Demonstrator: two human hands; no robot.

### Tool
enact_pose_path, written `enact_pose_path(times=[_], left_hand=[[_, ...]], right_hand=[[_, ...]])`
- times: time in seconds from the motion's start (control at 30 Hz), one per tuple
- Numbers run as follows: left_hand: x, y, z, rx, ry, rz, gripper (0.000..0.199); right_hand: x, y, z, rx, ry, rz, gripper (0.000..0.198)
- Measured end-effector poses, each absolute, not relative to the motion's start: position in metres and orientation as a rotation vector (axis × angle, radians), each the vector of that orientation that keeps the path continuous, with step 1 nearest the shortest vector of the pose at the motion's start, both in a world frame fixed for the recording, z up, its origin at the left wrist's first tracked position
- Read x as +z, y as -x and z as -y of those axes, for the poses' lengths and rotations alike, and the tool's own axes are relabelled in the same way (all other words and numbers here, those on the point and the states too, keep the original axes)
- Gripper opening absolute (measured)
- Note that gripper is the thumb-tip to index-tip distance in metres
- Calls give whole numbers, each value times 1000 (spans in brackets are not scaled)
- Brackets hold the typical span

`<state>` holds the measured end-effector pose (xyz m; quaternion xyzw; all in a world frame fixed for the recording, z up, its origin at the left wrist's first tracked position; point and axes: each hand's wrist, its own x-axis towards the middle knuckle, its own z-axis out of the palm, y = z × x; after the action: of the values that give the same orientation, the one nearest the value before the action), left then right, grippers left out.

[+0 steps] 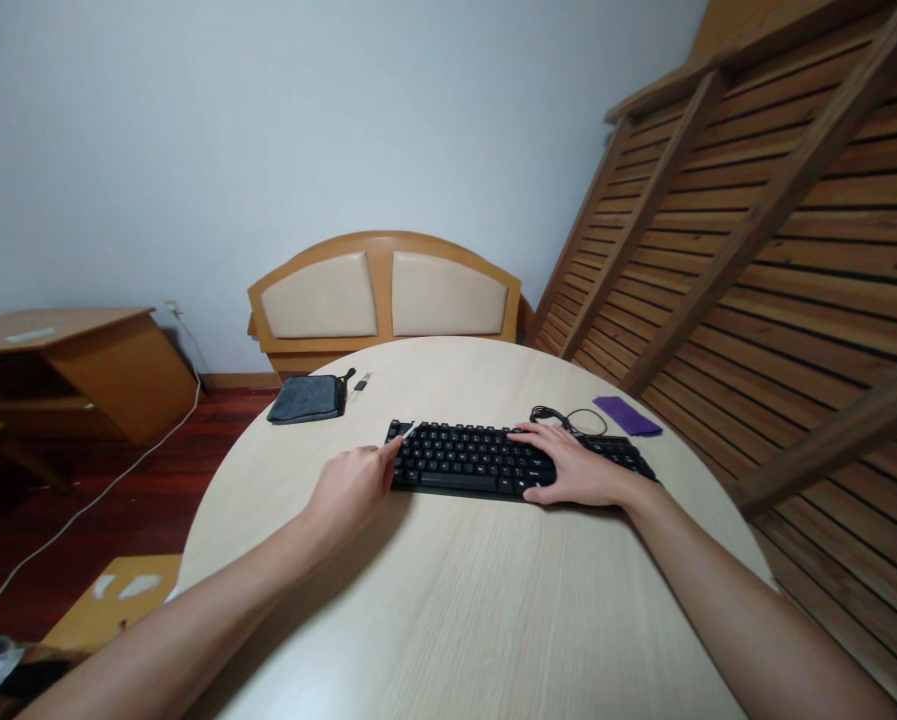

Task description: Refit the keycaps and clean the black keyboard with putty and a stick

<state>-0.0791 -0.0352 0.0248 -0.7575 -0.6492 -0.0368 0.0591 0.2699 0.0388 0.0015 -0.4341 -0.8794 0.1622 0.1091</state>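
A black keyboard (459, 462) lies flat across the middle of the table. My left hand (354, 483) is at its left end, closed around a thin white stick (410, 430) whose tip points at the upper left keys. What kind of stick it is cannot be made out. Over the keyboard's right part rests my right hand (575, 468), fingers spread and thumb at the front edge, covering some of the keys. The black cable (560, 414) lies in loops behind that hand.
A grey pouch (308, 398) and a small dark-ended item (362, 383) lie at the table's back left. A folded purple cloth (626, 416) lies at the back right. The round table (478, 600) stands near a headboard (384, 290) and leaning wooden slats (755, 250).
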Motion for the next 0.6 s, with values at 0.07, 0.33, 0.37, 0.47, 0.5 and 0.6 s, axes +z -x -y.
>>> enact_pose_path(times=[0.07, 0.33, 0.37, 0.47, 0.5, 0.6], left_hand=[[26, 76, 23, -75, 2273, 1968, 46], [32, 57, 11, -47, 2259, 1981, 39], [31, 56, 12, -41, 2259, 1987, 39], [29, 56, 15, -28, 2247, 2000, 39], [29, 57, 16, -26, 2244, 2004, 39], [32, 58, 21, -16, 2245, 2013, 38]], right_hand=[[2, -269, -38, 475, 1274, 2583, 88], [5, -267, -36, 475, 1293, 2593, 90], [5, -267, -36, 474, 1297, 2596, 90], [5, -267, -37, 474, 1293, 2598, 90], [4, -268, -37, 476, 1290, 2597, 90], [4, -268, -37, 478, 1284, 2597, 90]])
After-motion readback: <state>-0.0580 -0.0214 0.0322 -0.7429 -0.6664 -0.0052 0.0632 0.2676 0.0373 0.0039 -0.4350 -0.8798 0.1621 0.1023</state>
